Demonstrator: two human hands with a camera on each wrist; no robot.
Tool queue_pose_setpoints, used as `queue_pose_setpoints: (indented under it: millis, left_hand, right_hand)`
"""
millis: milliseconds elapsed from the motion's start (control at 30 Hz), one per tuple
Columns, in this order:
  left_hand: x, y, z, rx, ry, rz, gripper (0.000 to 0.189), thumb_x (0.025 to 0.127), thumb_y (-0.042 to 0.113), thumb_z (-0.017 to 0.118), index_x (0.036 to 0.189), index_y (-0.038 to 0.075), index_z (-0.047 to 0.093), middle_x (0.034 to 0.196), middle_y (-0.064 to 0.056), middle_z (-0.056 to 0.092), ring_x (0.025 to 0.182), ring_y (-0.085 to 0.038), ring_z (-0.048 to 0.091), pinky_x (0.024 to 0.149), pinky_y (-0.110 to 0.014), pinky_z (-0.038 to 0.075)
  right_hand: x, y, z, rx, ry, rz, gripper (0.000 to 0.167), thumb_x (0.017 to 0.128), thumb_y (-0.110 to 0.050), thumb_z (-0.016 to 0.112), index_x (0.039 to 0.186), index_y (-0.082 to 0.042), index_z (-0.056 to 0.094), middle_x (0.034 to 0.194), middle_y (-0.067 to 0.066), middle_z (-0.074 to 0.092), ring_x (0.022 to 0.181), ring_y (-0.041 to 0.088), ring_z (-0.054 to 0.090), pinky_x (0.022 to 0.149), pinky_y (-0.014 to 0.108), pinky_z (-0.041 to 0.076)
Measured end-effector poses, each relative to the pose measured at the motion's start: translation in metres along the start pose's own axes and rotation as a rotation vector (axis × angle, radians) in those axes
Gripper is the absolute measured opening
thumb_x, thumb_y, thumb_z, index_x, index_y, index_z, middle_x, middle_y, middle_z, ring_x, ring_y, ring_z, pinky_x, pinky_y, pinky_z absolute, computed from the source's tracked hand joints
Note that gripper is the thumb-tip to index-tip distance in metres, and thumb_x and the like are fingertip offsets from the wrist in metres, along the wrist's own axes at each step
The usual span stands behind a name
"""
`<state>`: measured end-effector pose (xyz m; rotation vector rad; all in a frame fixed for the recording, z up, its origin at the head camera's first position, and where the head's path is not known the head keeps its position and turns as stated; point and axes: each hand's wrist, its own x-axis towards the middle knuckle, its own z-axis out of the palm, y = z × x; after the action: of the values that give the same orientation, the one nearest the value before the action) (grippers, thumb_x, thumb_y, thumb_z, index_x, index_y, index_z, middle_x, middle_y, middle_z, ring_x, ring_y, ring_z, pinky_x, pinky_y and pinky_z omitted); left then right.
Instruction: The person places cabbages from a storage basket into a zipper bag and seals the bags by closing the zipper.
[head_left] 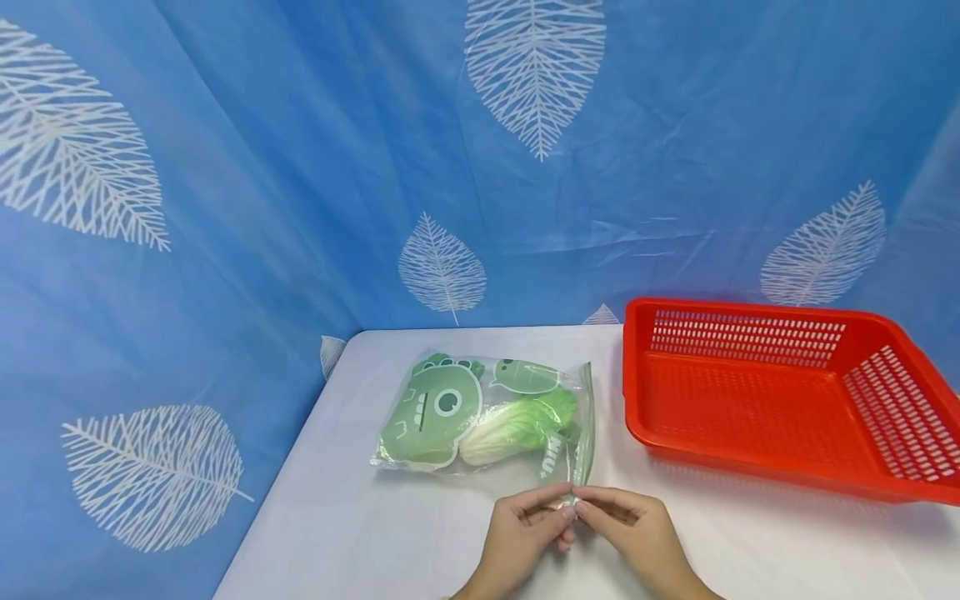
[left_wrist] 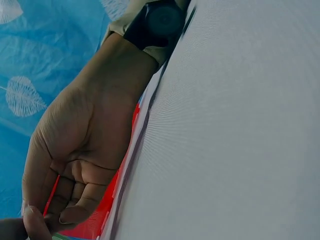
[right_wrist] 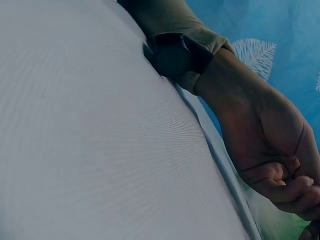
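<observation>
On the white table lies a clear zip bag [head_left: 480, 475] printed with green cartoon figures. Inside it rests a toy-like Chinese cabbage [head_left: 517, 425], pale at the base and green at the leaf end. My left hand [head_left: 521, 533] pinches the near corner of the bag's green zip edge between thumb and index finger. Right beside it, my right hand [head_left: 637, 533] pinches the same corner, the fingertips of both hands meeting. In the left wrist view the left hand [left_wrist: 80, 150] has its other fingers curled in. The right hand [right_wrist: 275, 145] shows curled fingers in the right wrist view.
A red plastic basket [head_left: 742, 467] with slotted walls stands on the table to the right of the bag. Behind the table hangs a blue curtain [head_left: 337, 167] with white leaf prints, which also runs along the left side.
</observation>
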<state>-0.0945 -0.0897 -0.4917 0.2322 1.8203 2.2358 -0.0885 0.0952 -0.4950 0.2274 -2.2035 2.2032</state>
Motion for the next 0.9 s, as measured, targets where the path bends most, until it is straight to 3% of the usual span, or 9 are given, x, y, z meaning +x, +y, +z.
queue_pose_setpoints:
  millis: [167, 433, 700, 900]
  left_hand:
    - [-0.002, -0.002, 0.001, 0.016, 0.04, 0.015, 0.034, 0.09, 0.003, 0.076, 0.122, -0.007, 0.07, 0.095, -0.021, 0.075, 0.078, -0.01, 0.074, 0.074, -0.024, 0.059]
    - [0.001, -0.005, 0.004, 0.088, 0.111, 0.009, 0.029, 0.087, 0.005, 0.08, 0.115, -0.002, 0.076, 0.093, -0.013, 0.077, 0.083, -0.015, 0.075, 0.076, -0.028, 0.06]
    - [0.0, -0.005, 0.007, 0.127, 0.145, -0.001, 0.028, 0.085, 0.007, 0.082, 0.112, -0.001, 0.077, 0.092, -0.01, 0.077, 0.085, -0.018, 0.076, 0.077, -0.027, 0.059]
    - [-0.003, -0.002, 0.01, 0.167, 0.133, 0.021, 0.028, 0.084, 0.008, 0.083, 0.111, 0.0, 0.078, 0.086, -0.008, 0.077, 0.078, -0.015, 0.075, 0.071, -0.025, 0.06]
  right_hand:
    - [-0.003, 0.0, 0.003, -0.03, 0.027, -0.029, 0.022, 0.09, -0.004, 0.077, 0.112, 0.002, 0.078, 0.106, 0.01, 0.077, 0.095, 0.013, 0.074, 0.078, 0.027, 0.059]
    - [-0.002, 0.001, 0.007, -0.059, 0.104, -0.022, 0.021, 0.088, -0.006, 0.08, 0.109, -0.002, 0.08, 0.102, 0.007, 0.078, 0.094, 0.012, 0.074, 0.079, 0.025, 0.059]
    - [-0.004, -0.003, 0.016, -0.146, 0.251, 0.057, 0.017, 0.086, -0.013, 0.084, 0.102, -0.01, 0.083, 0.099, 0.004, 0.078, 0.087, 0.006, 0.072, 0.071, 0.021, 0.058]
    - [0.005, -0.004, 0.012, -0.231, 0.303, 0.136, 0.014, 0.086, -0.019, 0.085, 0.1, -0.016, 0.084, 0.091, -0.001, 0.078, 0.078, 0.009, 0.071, 0.066, 0.023, 0.057]
